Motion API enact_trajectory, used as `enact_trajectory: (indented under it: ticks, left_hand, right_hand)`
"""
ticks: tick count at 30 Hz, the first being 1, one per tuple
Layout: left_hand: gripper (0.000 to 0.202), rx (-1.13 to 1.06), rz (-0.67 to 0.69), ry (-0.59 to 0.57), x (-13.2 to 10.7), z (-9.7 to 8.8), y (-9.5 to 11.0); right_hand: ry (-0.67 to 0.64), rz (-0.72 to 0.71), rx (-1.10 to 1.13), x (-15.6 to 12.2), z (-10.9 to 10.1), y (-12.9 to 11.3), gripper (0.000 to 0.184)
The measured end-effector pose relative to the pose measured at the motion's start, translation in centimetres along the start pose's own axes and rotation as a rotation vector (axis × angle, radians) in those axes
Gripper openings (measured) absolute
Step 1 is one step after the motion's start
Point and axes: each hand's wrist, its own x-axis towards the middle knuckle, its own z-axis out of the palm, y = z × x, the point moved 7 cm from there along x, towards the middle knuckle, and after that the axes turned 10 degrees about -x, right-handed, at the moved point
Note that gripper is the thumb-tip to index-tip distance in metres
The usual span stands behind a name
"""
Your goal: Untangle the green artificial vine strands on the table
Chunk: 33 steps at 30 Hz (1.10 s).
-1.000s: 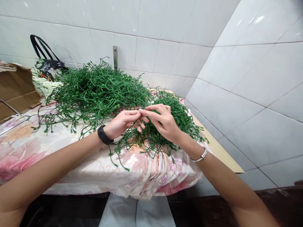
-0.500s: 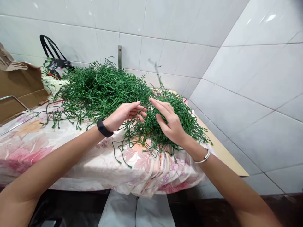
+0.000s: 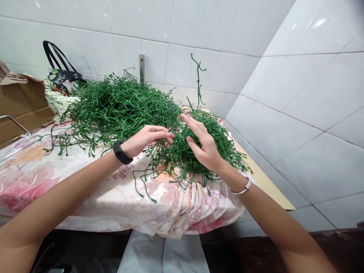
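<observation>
Two heaps of thin green artificial stems lie on a flowered cloth [image 3: 93, 201]: a larger heap [image 3: 122, 102] at left and a smaller heap [image 3: 218, 140] at right. My left hand [image 3: 149, 139] is over the gap between them, its fingers loosely bent and nothing visible in them. My right hand [image 3: 203, 144] lies over the smaller heap, fingers stretched out and thumb apart, holding nothing I can see. Beyond its fingertips a single green stem [image 3: 198, 77] rises upright above the heap. Whether its lower end touches the heap I cannot tell.
A cardboard box [image 3: 24, 106] and a bent metal rod [image 3: 17, 123] are at the left. Behind them are white flowers [image 3: 59, 100] and a black floral bag [image 3: 64, 77]. Tiled walls [image 3: 313, 113] close off the back and right. A board edge [image 3: 264, 178] shows beyond the cloth.
The single stem, blurred before, now stands sharp and higher above the right heap. My left thumb has come down toward its fingers. My right hand has barely moved.
</observation>
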Motion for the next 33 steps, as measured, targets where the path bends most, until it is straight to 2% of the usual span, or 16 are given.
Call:
enact_trajectory:
  ticks: [5, 15, 21, 24, 27, 30, 33]
  left_hand:
    - [0.026, 0.027, 0.0, -0.011, 0.1, 0.0, -0.1]
    - [0.027, -0.047, 0.025, -0.07, 0.1, 0.2, -0.4]
    - [0.026, -0.051, 0.081, -0.129, -0.1, 0.7, -0.1]
    - [0.027, -0.02, 0.096, -0.136, -0.2, 1.0, 0.1]
    - [0.031, -0.018, 0.099, -0.122, -0.3, 1.3, 0.4]
    - [0.035, -0.03, 0.097, -0.079, -0.3, 1.2, 0.5]
    - [0.027, -0.056, 0.103, -0.045, -0.2, 0.9, 0.3]
  right_hand:
    - [0.02, 0.013, -0.015, 0.0, -0.1, 0.5, 0.05]
    - [-0.012, -0.067, -0.078, -0.2, 0.7, -0.4, 0.052]
    - [-0.116, -0.213, -0.039, -0.3, 1.5, -1.2, 0.055]
    - [-0.112, -0.263, -0.042, -0.3, 1.4, -1.4, 0.057]
    - [-0.092, -0.237, -0.071, -0.3, 1.2, -1.3, 0.058]
    - [-0.04, -0.149, -0.1, -0.2, 0.7, -0.7, 0.057]
    - [0.044, -0.079, -0.109, 0.0, -0.2, -0.2, 0.057]
